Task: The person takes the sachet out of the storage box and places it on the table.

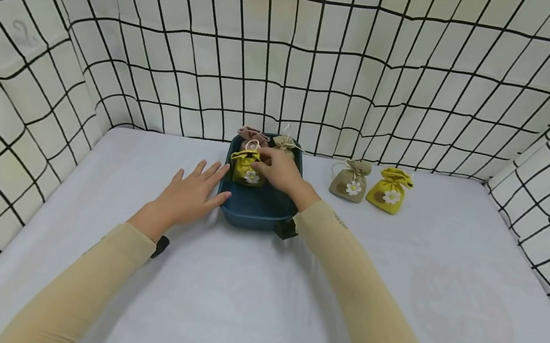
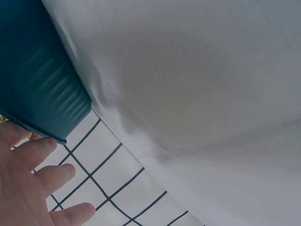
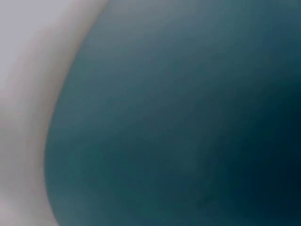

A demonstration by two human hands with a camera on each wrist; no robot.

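Beige sleeves (image 1: 76,284) stretched nearest, over the white table (image 1: 220,302); the right hand (image 1: 281,168) pinched a yellow pouch (image 1: 249,172) inside the blue tray (image 1: 253,220), while the left hand (image 1: 190,194), fingers spread apart, touched its rim.

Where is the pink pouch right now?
In the head view, the pink pouch sits in the far left corner of the blue bin, behind a yellow pouch and left of a beige pouch.
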